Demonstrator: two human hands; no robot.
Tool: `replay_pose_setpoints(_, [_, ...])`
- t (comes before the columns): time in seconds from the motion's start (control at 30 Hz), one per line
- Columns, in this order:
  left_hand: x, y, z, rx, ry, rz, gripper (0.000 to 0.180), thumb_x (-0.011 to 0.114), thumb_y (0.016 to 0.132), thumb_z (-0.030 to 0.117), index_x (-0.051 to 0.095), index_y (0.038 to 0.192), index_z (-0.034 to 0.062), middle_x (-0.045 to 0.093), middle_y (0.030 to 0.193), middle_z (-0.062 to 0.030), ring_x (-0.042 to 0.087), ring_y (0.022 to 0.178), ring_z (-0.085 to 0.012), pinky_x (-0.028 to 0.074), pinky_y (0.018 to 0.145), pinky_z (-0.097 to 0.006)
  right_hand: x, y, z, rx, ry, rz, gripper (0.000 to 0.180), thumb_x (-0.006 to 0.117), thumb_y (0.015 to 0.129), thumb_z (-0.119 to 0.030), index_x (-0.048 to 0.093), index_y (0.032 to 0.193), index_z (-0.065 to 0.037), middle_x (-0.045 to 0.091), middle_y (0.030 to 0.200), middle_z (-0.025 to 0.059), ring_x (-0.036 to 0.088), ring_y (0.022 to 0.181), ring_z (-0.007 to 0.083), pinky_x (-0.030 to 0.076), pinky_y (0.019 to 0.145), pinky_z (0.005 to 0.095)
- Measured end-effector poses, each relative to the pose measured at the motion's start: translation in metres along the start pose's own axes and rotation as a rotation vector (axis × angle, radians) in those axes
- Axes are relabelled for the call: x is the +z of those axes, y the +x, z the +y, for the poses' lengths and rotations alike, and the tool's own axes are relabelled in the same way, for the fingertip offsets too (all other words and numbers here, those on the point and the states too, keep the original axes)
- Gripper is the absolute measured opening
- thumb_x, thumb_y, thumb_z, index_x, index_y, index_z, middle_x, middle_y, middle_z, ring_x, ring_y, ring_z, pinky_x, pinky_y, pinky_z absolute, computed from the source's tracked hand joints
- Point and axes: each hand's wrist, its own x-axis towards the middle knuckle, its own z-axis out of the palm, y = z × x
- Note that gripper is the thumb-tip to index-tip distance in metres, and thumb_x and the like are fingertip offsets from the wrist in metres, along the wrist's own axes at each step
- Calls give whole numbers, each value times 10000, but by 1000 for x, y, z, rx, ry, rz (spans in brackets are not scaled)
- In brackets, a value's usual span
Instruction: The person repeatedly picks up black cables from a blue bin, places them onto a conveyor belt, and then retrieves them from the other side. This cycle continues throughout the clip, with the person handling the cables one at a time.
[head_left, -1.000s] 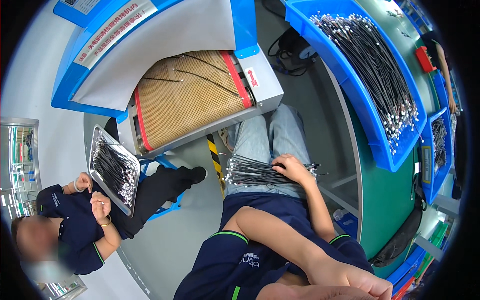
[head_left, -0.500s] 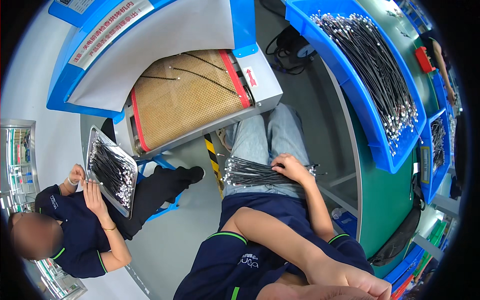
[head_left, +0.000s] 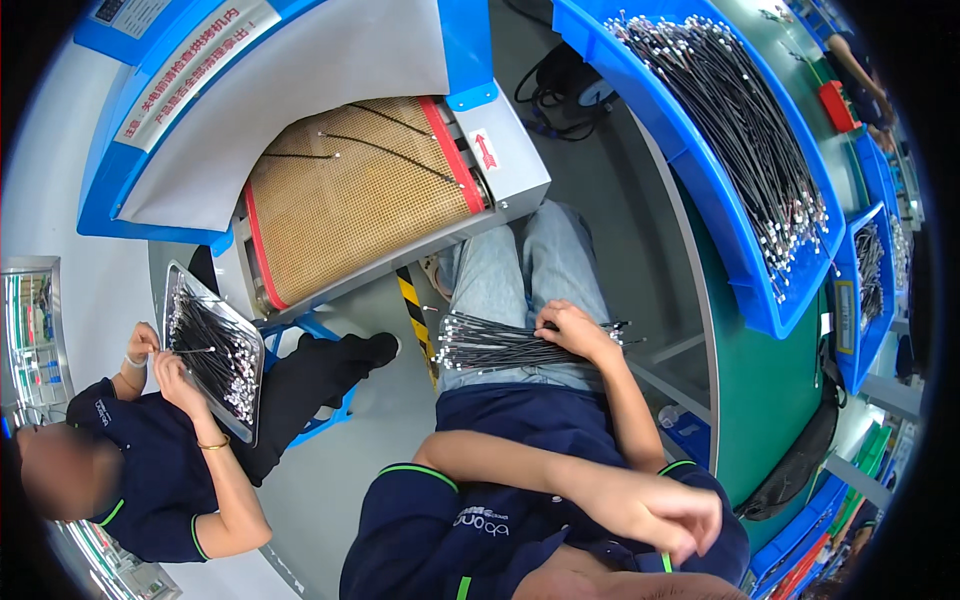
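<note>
**Cable bundle held on the lap, beside the mesh conveyor**

Bundle of thin black cables with metal end fittings lies across the person's thighs, ends fanning toward 9 o'clock. One hand rests on the bundle's right part, fingers curled over it and pinning it to the lap; from this view I cannot tell whether it is the left or right. The other hand, at 5 o'clock near the chest, is loosely curled and holds nothing visible.

At 11 o'clock, the tan mesh conveyor belt carries a few single cables. At 1 o'clock, a blue tray on the bench is full of similar cables. At 9 o'clock, a seated co-worker handles cables in a metal tray.

Judgement: keep the pinning hand pressing mid-bundle so strands stay parallel; draw single cables by the fitting end to avoid tangling.
</note>
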Motion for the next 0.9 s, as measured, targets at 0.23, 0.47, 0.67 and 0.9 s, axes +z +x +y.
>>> replay_pose_setpoints(0.23, [-56, -123, -12, -234, 874, 1167, 98, 535, 923, 78, 558, 1007, 32, 594, 950, -68, 586, 903, -134, 464, 801, -270, -9, -5, 0, -32, 80, 51, 151, 651, 760, -147, 612, 827, -18, 613, 866, 144, 592, 886, 313, 464, 800, 396])
replay_pose_setpoints(0.47, [-94, -224, -30, -493, 1727, 1583, 271, 487, 919, 93, 518, 1181, 27, 487, 1224, -176, 464, 1119, -358, 368, 971, -423, -31, -14, -11, 42, 303, 77, 124, 622, 824, -124, 584, 855, -10, 640, 803, 118, 626, 763, 255, 483, 721, 357])
replay_pose_setpoints(0.67, [-96, -233, -26, -445, 1607, 1543, 219, 521, 919, 98, 563, 1124, 34, 551, 1002, -154, 545, 975, -322, 436, 831, -405, -47, -24, -19, -2, 428, 170, 145, 636, 828, -116, 609, 941, -28, 627, 805, 103, 619, 752, 206, 479, 704, 317])
replay_pose_setpoints(0.9, [-91, -205, -9, -305, 1498, 1463, 144, 603, 870, 85, 576, 987, 6, 611, 869, -138, 607, 820, -303, 475, 715, -377, -61, -15, -59, -178, 194, 309, 170, 678, 801, -156, 672, 953, -81, 638, 913, 71, 638, 799, 262, 503, 691, 348])
